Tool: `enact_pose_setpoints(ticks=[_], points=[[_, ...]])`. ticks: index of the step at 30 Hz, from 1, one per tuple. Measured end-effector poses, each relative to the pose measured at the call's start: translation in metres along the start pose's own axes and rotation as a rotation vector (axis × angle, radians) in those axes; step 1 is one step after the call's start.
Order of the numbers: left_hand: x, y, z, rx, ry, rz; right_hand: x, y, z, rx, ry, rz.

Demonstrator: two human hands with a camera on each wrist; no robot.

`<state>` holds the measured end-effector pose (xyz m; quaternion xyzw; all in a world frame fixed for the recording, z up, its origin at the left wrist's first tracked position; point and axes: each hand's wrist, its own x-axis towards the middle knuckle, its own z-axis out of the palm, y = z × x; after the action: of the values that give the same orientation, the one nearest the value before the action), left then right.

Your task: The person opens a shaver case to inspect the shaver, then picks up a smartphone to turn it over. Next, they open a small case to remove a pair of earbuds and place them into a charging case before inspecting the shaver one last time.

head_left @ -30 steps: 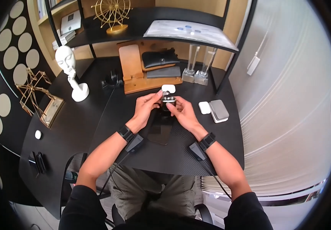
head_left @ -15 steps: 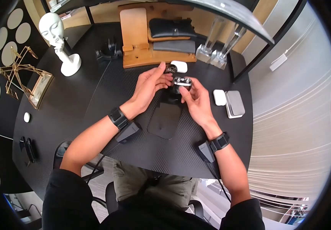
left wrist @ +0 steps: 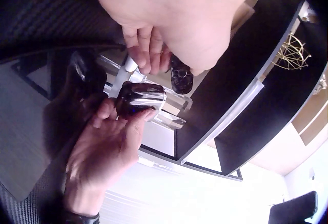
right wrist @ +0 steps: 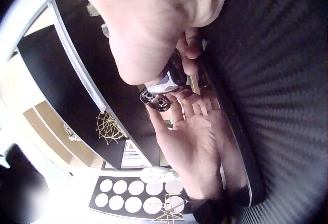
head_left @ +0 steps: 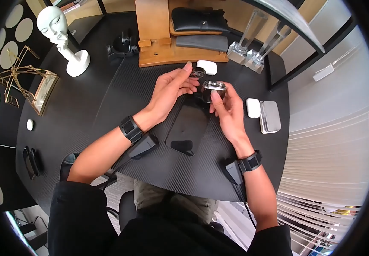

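My right hand grips a glossy black case with a silver rim, thumb on its near face and fingers behind. Small shiny rounded parts show at the case's top. To its left, my left hand pinches a small dark patterned cover by the thumb tip; in the left wrist view this cover is apart from the case. The other left fingers point toward the case. Below both hands a glossy black slab lies on the desk, with reflections on it.
Behind the hands lies a white rounded case, before a wooden stand bearing dark pouches. A second white case and a grey-topped box lie right. Clear trophies and a white figurine stand further back.
The hands were together at the case and have parted, the left with the cover, the right with the case slightly to the right. The head view has tilted down.
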<state>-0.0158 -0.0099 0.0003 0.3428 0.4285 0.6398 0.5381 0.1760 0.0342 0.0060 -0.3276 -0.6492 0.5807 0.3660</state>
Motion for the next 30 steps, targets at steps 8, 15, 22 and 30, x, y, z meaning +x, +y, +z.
enact_pose_setpoints(ticks=[8, 15, 22, 30], points=[[0.0005, -0.0043, -0.0010, 0.036, -0.035, 0.028, 0.0001, 0.0054, -0.0008, -0.020, -0.013, -0.036], [-0.0009, -0.0038, -0.0014, 0.063, -0.060, 0.042, -0.0006, 0.0023, -0.0010, -0.061, -0.005, -0.026], [0.0000, -0.0044, -0.0023, 0.071, -0.067, 0.049, 0.0007, 0.0058, -0.0012, -0.068, -0.008, -0.055], [-0.0004, -0.0029, -0.0005, 0.056, -0.034, 0.033, -0.0003, 0.0040, -0.0007, -0.042, -0.015, -0.058]])
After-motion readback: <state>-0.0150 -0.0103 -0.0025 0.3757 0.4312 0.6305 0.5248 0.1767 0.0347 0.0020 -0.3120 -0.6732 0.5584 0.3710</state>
